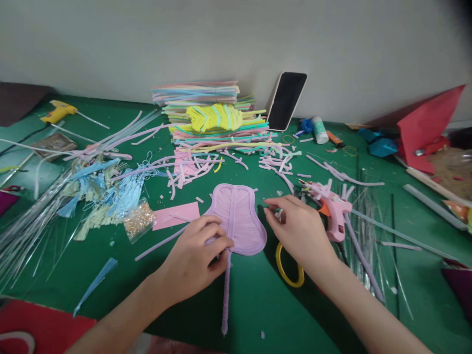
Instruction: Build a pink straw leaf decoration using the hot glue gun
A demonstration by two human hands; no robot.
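A lilac hand fan (248,221) made of pipe cleaners lies on the green table, its wrapped handle (225,300) pointing toward me. My left hand (201,253) rests over the lower left of the fan, with thumb and fingers closed on it where the handle joins. Just right of the fan hovers my right hand (295,221), its thumb and index finger curled toward each other. A small pale bit shows by those fingers, but I cannot make out what it is. Beneath the right hand lies a yellow scissor handle (289,268), partly covered. A pink glue gun (336,219) sits beyond it.
Bundles of coloured pipe cleaners (221,137) and a leaning phone (287,101) stand at the back. Blue tassels (129,189), a bag of gold beads (139,220) and a pink card (176,215) lie left. A yellow glue gun (59,112) is far left.
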